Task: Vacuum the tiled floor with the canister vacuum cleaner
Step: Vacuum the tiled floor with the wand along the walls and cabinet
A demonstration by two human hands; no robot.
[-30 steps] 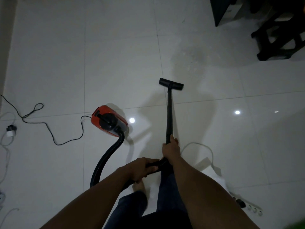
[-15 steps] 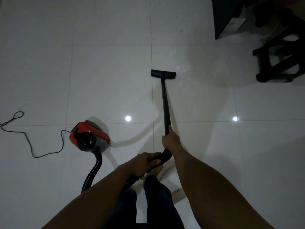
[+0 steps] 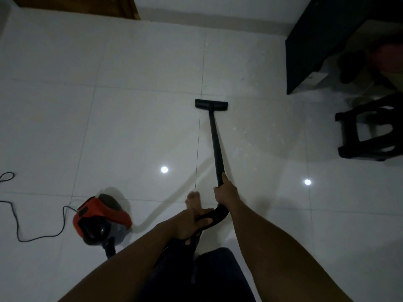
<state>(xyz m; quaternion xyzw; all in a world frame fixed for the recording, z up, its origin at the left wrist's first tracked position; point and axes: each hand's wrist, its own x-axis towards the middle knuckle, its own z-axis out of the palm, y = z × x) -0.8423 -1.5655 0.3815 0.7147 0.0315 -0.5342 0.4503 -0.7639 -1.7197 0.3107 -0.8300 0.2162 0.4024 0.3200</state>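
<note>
A thin black power cord (image 3: 41, 235) is lying in loops on the glossy white tiled floor (image 3: 141, 118) at the far left, and it is running to the red-and-grey canister vacuum cleaner (image 3: 102, 219), which is resting on the tiles left of the person. A black hose (image 3: 109, 250) is emerging from the canister's near end and is being hidden behind the left forearm. The left hand (image 3: 189, 224) is clenched around the curved black handle (image 3: 214, 215), and a bare foot (image 3: 193, 200) is showing just beyond it. The right hand (image 3: 224, 191) is wrapped around the lower end of the straight black wand (image 3: 216, 144), whose flat black floor nozzle (image 3: 211, 105) is being pressed to the tiles just right of a grout line. A dark cabinet (image 3: 316, 46) and a black stool (image 3: 368, 131) are standing at the right. Compared with half a second earlier, the canister is appearing nearer the left arm, and a brown door edge (image 3: 87, 6) is now being seen at the top.
</note>
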